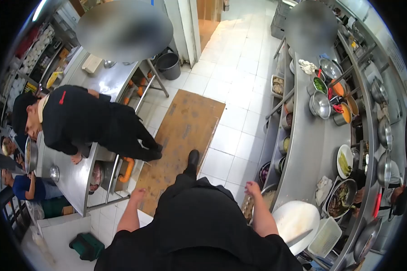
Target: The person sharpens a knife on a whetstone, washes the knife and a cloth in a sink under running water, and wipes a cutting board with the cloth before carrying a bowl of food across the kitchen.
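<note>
Both forearms [263,217] are bare and angled forward. Going clockwise off the torso [194,226], left hand [138,194] is around 10 o'clock, right hand [253,188] around 2, fingers kinda loosely bent on both. One foot's [193,159] at 12.

Black top [190,221], short black sleeves [272,251], black trousers [190,172], rounded black shoe [193,157]; forearms [263,217], hands [253,188] bare.
</note>
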`<state>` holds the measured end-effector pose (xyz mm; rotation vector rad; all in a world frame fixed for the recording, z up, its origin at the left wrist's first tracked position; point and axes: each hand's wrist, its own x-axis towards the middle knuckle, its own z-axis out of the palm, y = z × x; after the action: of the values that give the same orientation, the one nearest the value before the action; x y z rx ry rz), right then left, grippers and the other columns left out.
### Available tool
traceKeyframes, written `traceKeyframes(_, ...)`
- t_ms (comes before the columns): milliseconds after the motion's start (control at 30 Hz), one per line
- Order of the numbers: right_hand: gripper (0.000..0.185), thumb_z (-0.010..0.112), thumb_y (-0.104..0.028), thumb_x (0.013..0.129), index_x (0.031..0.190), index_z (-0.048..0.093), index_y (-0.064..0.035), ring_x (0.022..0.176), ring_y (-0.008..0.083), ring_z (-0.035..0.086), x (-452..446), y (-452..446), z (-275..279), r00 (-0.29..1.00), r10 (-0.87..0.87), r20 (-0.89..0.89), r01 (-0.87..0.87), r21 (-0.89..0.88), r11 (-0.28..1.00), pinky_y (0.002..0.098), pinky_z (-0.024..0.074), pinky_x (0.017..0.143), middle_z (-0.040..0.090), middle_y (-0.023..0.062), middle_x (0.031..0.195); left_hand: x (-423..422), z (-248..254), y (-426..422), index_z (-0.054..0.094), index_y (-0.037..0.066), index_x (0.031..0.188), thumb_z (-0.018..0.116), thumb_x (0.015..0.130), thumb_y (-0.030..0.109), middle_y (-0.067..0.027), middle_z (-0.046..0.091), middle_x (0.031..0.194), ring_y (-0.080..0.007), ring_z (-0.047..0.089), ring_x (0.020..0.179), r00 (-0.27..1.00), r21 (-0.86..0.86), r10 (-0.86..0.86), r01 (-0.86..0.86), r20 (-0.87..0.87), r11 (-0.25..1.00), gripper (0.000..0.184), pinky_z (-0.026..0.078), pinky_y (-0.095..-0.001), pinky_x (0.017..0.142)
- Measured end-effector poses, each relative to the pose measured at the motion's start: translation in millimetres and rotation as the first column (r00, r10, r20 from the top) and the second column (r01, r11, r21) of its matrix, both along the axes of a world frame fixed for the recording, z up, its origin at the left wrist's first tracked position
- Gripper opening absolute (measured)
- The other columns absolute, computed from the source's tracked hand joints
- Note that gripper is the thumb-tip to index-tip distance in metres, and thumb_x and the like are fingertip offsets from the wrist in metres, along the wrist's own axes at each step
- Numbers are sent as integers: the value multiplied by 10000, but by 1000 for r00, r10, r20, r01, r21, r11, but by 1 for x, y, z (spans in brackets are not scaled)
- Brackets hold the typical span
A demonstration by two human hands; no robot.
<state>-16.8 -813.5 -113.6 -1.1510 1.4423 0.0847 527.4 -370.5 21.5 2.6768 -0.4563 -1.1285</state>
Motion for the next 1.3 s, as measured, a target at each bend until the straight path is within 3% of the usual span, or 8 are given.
traceKeyframes(233,403,617,-151,925,1314,577,-52,655,278,712,-26,87,14,957,-245,-156,271,174,947,377,537,506,720,129,954,132,-120,-151,744,102,1116,646,918,358,-174,738,1061,-310,711,1007,961,-9,-270,270,-65,963,338,535,-402,905)
traceKeyframes(367,442,667,-139,885,1315,588,-76,652,226,705,-18,119,74,752,-645,-140,659,125,742,356,535,508,724,104,957,113,-128,-332,725,122,1186,582,938,410,-168,708,1182,-341,660,1140,481,105,-860,877,-170,470,406,509,-420,979)
traceKeyframes(567,481,705,-17,815,1285,618,-70,686,211,707,48,189,106,343,-934,-97,935,-58,349,358,541,510,725,113,934,51,-63,-585,717,80,1177,571,949,366,-208,720,1063,-391,677,1030,219,-348,-969,922,111,168,394,531,-457,917)
traceKeyframes(767,192,673,-154,872,1013,730,-38,703,234,716,124,339,32,681,-713,-167,626,-374,685,421,574,589,736,120,775,48,-45,-708,713,83,1156,596,958,344,-210,726,1017,-369,702,968,382,-653,-919,722,101,228,347,548,-425,845)
traceKeyframes(833,167,653,-147,879,979,713,-27,726,255,735,155,317,95,309,-927,-213,951,41,308,449,587,596,739,108,801,73,-85,-703,711,64,1133,598,958,352,-214,726,991,-348,712,945,363,-405,-925,867,114,290,355,548,-416,826)
traceKeyframes(933,132,638,-102,857,931,700,-11,722,229,751,147,309,99,415,-886,-206,909,126,397,389,602,564,738,105,825,110,-139,-665,700,43,1118,577,966,350,-214,724,1025,-342,711,954,261,-84,-957,958,-129,273,364,545,-417,819)
traceKeyframes(1033,155,617,-149,812,817,729,-42,672,179,732,129,271,96,490,-848,-202,867,5,499,344,574,532,721,84,720,151,-181,-601,683,20,1155,585,963,327,-197,729,1003,-317,711,935,54,-83,-984,994,-168,69,375,536,-419,826)
traceKeyframes(1300,168,638,-219,835,856,702,-65,731,297,687,52,-7,195,723,-691,6,549,-613,569,410,539,692,700,129,758,169,-136,-599,677,2,1177,591,978,263,-172,733,1014,-267,701,959,387,-120,-844,882,-370,457,339,533,-382,847)
